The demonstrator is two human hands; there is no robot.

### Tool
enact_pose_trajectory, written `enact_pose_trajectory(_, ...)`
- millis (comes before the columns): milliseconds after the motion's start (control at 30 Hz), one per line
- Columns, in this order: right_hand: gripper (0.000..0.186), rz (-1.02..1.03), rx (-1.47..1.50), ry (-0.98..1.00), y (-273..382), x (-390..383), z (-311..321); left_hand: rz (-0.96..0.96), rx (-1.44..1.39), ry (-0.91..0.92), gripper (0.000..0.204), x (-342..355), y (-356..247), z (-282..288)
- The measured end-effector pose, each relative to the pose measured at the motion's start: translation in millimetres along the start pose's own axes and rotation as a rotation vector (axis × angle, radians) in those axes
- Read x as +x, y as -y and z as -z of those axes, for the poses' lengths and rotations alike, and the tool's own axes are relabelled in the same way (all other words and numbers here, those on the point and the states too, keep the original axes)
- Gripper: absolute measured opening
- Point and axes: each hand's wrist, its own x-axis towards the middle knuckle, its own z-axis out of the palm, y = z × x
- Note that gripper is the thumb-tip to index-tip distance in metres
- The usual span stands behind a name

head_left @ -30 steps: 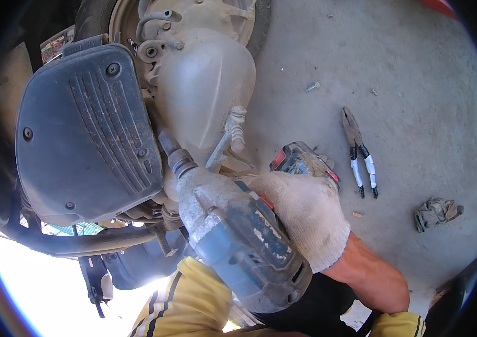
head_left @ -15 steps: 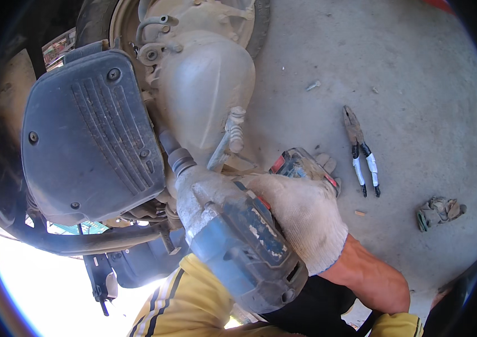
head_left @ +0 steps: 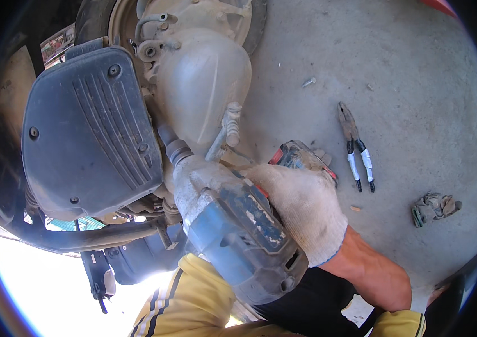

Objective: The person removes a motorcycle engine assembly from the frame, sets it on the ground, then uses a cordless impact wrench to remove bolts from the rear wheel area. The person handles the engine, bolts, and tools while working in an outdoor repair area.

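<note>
My right hand point(head_left: 306, 210), in a white knit glove, is closed on a battery impact wrench point(head_left: 227, 236). Its battery point(head_left: 297, 157) projects beyond the glove, with a small grey shape behind it that I cannot make out. The socket and extension point(head_left: 177, 150) reach into a gap between the dark plastic housing point(head_left: 87, 137) and the dusty metal engine casing point(head_left: 190, 84) of a scooter; the far tip is hidden. A ribbed kickstart pedal point(head_left: 231, 123) is just right of the extension. My left hand is not visible.
On the concrete floor point(head_left: 407, 73) lie pliers point(head_left: 349, 129) with taped handles, a bolt point(head_left: 309, 81), a crumpled grey glove or rag point(head_left: 435, 208) and a small brown piece point(head_left: 355, 208). A rear tyre point(head_left: 89, 19) is at the top; a curved tube point(head_left: 92, 241) runs below the housing.
The wrench, glove and surroundings shift only slightly in the picture, most recently upward. The socket stays in the same gap and my right hand keeps its grip.
</note>
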Motion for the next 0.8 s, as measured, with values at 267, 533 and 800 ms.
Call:
enact_pose_trajectory(267, 0.035, 0.065, -0.051, -0.035, 3, 1, 7, 0.005, 0.007, -0.012, 0.040, -6, -5, 2)
enact_pose_trajectory(533, 0.041, 0.156, -0.206, -0.007, -16, -7, 14, 0.007, 0.012, -0.022, 0.038, -8, -6, 2)
enact_pose_trajectory(800, 0.044, 0.192, -0.182, -0.029, -29, -35, 19, 0.041, 0.013, -0.036, 0.037, -17, -8, 3)
